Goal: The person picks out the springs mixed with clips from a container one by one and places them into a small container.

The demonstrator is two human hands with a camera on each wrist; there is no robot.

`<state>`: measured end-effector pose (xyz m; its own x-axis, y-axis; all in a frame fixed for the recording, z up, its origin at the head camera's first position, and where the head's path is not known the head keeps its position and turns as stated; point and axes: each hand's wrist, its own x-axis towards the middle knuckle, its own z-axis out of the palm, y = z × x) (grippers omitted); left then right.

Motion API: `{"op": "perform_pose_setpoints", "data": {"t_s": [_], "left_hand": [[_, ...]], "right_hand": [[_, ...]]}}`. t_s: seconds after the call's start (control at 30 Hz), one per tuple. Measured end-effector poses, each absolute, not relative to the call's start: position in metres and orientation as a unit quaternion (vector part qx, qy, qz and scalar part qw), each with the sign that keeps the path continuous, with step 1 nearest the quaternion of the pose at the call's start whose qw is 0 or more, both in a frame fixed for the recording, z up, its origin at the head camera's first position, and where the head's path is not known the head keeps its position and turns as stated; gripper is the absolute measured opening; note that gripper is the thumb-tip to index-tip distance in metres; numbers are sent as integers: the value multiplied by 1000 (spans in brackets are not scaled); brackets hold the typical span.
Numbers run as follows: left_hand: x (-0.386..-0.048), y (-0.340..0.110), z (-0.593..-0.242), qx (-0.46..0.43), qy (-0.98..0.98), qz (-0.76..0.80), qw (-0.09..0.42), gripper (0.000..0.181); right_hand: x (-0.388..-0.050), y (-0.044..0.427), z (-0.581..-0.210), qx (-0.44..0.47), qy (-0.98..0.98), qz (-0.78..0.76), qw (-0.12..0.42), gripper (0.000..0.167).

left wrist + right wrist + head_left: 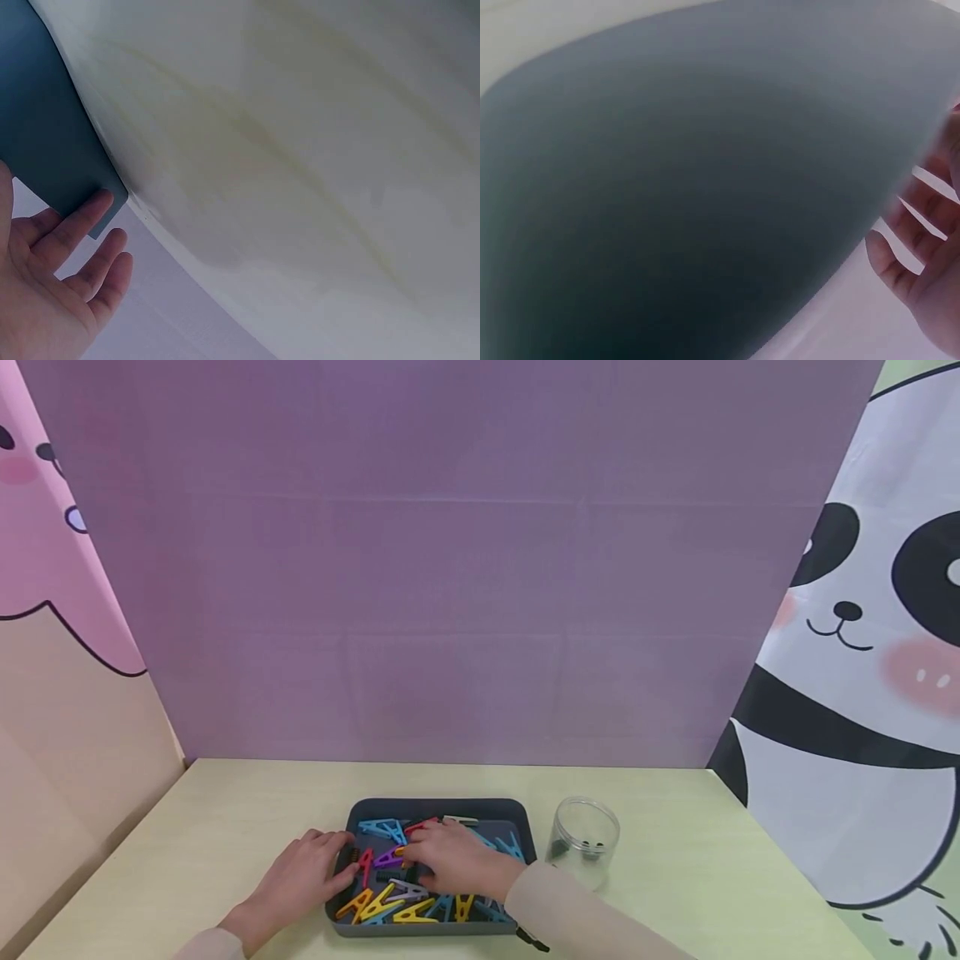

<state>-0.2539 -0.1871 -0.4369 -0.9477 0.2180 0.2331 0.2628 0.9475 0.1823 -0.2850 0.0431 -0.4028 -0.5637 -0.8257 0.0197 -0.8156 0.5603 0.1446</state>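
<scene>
A dark grey tray (pixel 431 930) on the table holds several colored plastic clothespins, among them a purple one (pixel 387 857) and a red one (pixel 366 867). My left hand (pixel 303 872) rests at the tray's left rim, and in the left wrist view a fingertip touches the tray's outer wall (pixel 67 127). Over the clothespins reaches my right hand (pixel 457 858), its thumb and forefinger apart, beside a small orange piece. In the right wrist view the right hand (pixel 930 255) shows spread, relaxed fingers; its thumb and forefinger are mostly hidden there.
To the right of the tray stands a clear jar (pixel 585 835) with small dark things in it. A black strap end (pixel 532 940) shows under the right sleeve. A purple backdrop (pixel 450 568) rises behind the pale table (pixel 247 810).
</scene>
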Motion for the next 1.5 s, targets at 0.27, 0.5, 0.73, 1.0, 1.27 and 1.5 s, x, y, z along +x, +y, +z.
{"op": "perform_pose_setpoints", "data": {"t_s": [0.27, 0.5, 0.73, 1.0, 1.27, 1.5], "left_hand": [[-254, -187, -438, -122, -981, -109, 103, 39], [-253, -187, -437, -122, -982, -110, 99, 39], [-253, -188, -436, -117, -981, -112, 107, 40], [-255, -188, -436, -117, -981, -119, 101, 41], [-256, -187, -438, -118, -981, -112, 104, 41], [-255, -186, -436, -116, -982, -113, 98, 40]], "right_hand": [[-283, 41, -404, 465, -880, -80, 48, 22], [-282, 46, -395, 466, -879, -86, 49, 25], [-291, 44, -384, 492, -863, -105, 53, 26], [-302, 37, -384, 520, -845, -118, 33, 25], [-307, 32, -391, 539, -830, -144, 22, 22], [-308, 33, -401, 544, -824, -153, 32, 22]]}}
